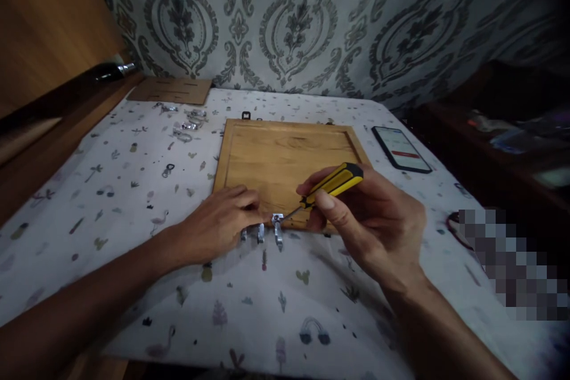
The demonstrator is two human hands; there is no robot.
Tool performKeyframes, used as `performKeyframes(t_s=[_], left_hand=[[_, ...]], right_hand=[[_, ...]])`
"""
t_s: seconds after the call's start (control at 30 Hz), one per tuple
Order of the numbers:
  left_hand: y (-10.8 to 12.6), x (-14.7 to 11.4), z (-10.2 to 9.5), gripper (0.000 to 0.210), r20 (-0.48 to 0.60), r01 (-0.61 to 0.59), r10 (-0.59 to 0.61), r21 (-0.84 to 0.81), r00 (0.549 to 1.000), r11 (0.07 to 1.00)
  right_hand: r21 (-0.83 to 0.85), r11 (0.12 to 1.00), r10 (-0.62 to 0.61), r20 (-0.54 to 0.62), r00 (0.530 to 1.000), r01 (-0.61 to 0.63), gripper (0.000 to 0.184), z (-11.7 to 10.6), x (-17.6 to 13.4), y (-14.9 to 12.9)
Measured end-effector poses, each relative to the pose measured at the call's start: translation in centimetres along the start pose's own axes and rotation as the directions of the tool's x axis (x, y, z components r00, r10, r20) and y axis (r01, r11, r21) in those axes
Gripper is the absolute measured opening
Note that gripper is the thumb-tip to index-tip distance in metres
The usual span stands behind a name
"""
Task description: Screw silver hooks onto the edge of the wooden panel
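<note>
A: Taking the wooden board [285, 148] as our landmark, what lies farthest left?
B: A flat piece of cardboard [171, 90], beyond the board's far left corner. Some loose metal fittings [189, 126] lie on the tablecloth [111, 190], left of the board.
A: And the left hand [229, 219]?
B: It rests at the board's near left corner, fingers bent close together. I can't tell whether they pinch anything.
A: What's along the near edge?
B: A row of shiny metal hooks [260, 234], partly hidden by that hand at its left end. The rightmost hook [278, 231] has its plate on the board and its lower part sticking out past the near edge.
A: Next to the right?
B: A yellow-and-black screwdriver [336, 181], slanting over the board, its tip at that rightmost hook's plate. The right hand [378, 214] grips its handle between thumb and fingers, above the board's near right corner.
A: And past the board?
B: A phone [401, 148], screen lit, just right of it.
</note>
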State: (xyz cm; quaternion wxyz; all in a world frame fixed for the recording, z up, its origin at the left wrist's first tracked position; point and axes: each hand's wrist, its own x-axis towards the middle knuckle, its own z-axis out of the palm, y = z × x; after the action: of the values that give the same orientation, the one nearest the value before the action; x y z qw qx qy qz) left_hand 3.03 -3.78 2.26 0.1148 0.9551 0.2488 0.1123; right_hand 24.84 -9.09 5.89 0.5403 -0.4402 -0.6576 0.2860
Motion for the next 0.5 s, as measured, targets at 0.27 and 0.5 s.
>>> performKeyframes(t_s=[0.27,0.5], left_hand=[[-0.07,-0.06,0.20,0.038,-0.035,-0.021,0.020,-0.035,0.999,0.999],[-0.39,-0.26,0.28,0.048,-0.054,-0.035,0.030,-0.077,0.998,0.996]], right_hand=[[0.002,1.000,0.031,0.015,0.999,-0.031,0.012,0.34,-0.16,0.36],[0.021,1.000,0.009,-0.092,0.996,-0.007,0.012,0.08,-0.32,0.08]])
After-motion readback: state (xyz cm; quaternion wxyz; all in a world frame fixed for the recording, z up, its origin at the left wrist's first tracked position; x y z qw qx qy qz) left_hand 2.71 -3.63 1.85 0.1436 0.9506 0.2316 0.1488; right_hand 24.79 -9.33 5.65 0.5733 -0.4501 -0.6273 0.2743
